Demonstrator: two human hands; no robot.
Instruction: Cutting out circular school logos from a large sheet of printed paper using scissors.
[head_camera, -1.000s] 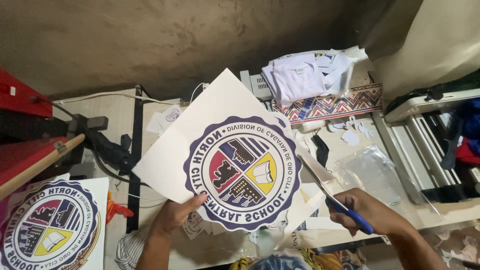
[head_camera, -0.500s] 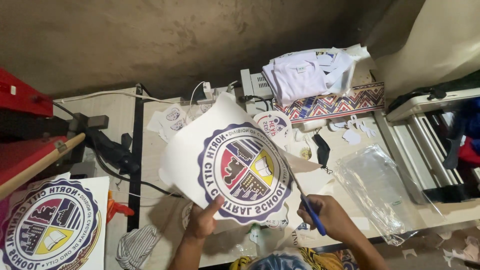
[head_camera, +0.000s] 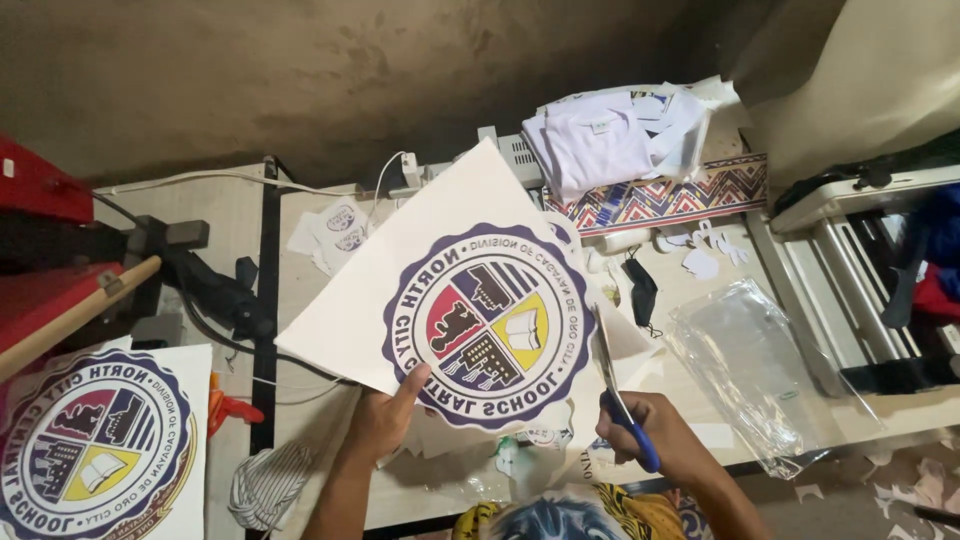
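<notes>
My left hand (head_camera: 383, 418) pinches the lower edge of a white printed sheet (head_camera: 400, 290) bearing a large round emblem with a dark purple ring and a red, yellow and purple shield. The sheet is held up, tilted, above the wooden table (head_camera: 300, 260). My right hand (head_camera: 652, 440) grips blue-handled scissors (head_camera: 620, 395). Their blades run along the emblem's right edge, where a strip of white margin hangs loose.
A second printed emblem sheet (head_camera: 95, 450) lies at the lower left. Folded white shirts (head_camera: 620, 135) sit on a patterned cloth (head_camera: 690, 200) at the back. A clear plastic bag (head_camera: 760, 360), paper scraps (head_camera: 700, 255), black cables and a red press (head_camera: 40, 190) surround the work spot.
The sheet has turned in my left hand, its corner now pointing up and the emblem rotated. My right hand with the scissors has shifted along the emblem's right edge.
</notes>
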